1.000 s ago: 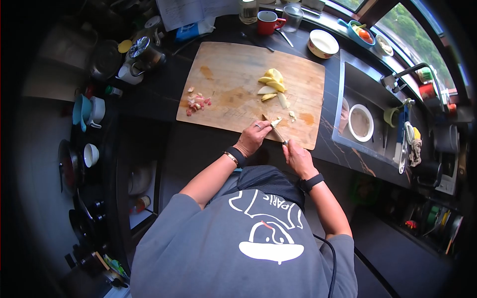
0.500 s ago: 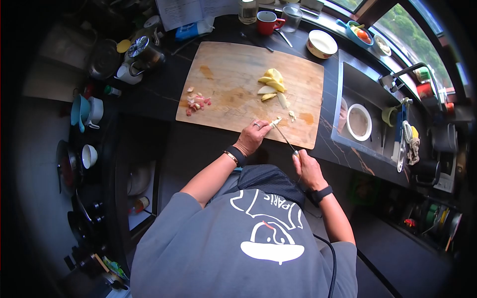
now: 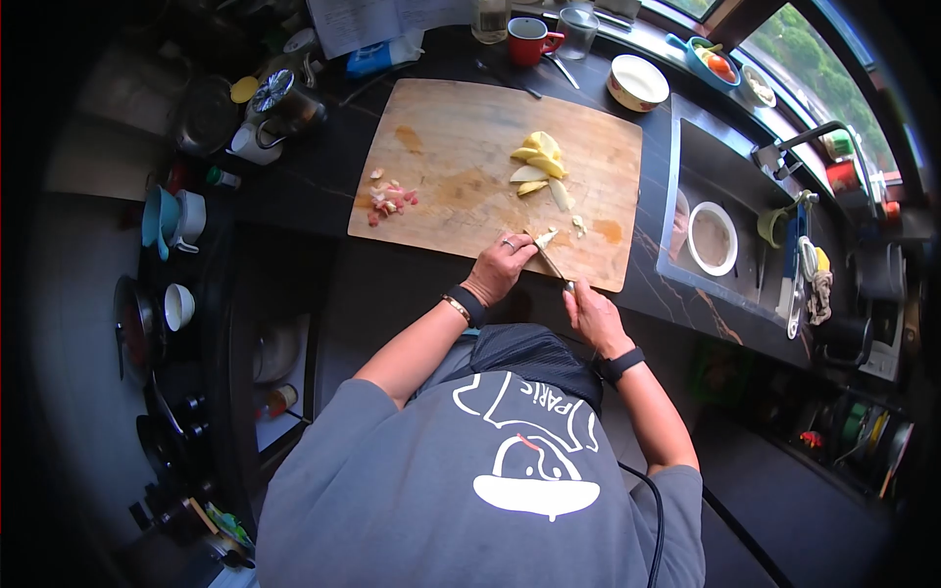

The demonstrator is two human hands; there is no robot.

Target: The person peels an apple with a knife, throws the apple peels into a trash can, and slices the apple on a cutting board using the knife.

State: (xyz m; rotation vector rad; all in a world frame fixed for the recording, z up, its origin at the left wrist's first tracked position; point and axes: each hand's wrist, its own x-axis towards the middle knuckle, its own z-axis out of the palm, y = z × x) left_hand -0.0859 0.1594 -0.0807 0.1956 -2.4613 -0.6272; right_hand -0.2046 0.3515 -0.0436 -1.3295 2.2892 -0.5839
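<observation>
A wooden cutting board (image 3: 461, 122) lies on the dark counter in front of me. My left hand (image 3: 498, 269), fingers closed, holds a small pale piece of food (image 3: 547, 236) down near the board's front edge. In my right hand (image 3: 594, 318) is the handle of a knife (image 3: 553, 266), its blade slanting up against the pale piece beside my left fingertips. Farther up the board lie yellow-edged pale slices (image 3: 539, 160), with small pale bits (image 3: 579, 227) below them. Chopped pink pieces (image 3: 392, 200) are gathered at the board's left side.
Right of the board is a sink (image 3: 708, 157) with a white basin (image 3: 692, 241) in it. Behind the board stand a patterned bowl (image 3: 637, 86), a red mug (image 3: 526, 45) and a glass jar (image 3: 489, 20). A metal kettle (image 3: 294, 106) stands at the left.
My right hand has moved left and slightly up with the knife, so the blade now reaches past my left fingertips. My left hand stays nearly in place.
</observation>
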